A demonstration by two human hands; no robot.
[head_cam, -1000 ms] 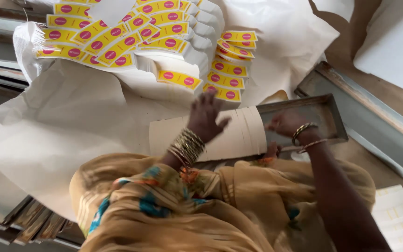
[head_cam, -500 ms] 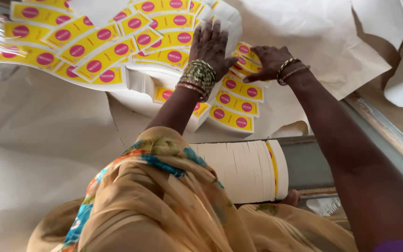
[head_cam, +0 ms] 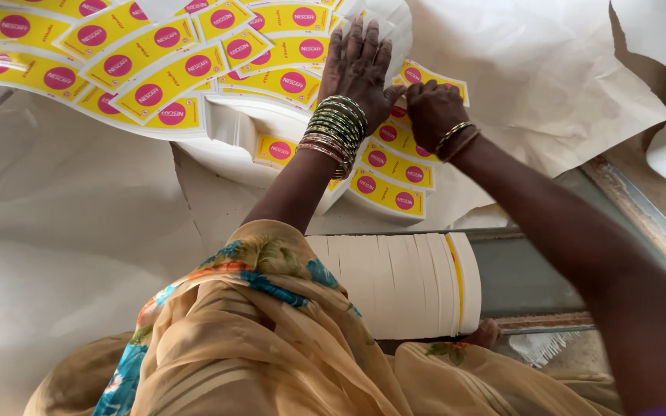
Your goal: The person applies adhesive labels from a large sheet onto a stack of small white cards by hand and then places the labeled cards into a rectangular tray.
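Labels point(head_cam: 395, 166) stacked under the flat, released left hand point(head_cam: 360, 65) may slide if the right hand point(head_cam: 432, 112), pinching their edge, tugs.

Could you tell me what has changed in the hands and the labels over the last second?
Both hands left the white stack near the lap and reached forward to the yellow labels. The left hand now lies flat, fingers spread, on the label heap; the right hand is curled on the small pile beside it, touching the left. The white stack, brown paper and metal tray stayed put.
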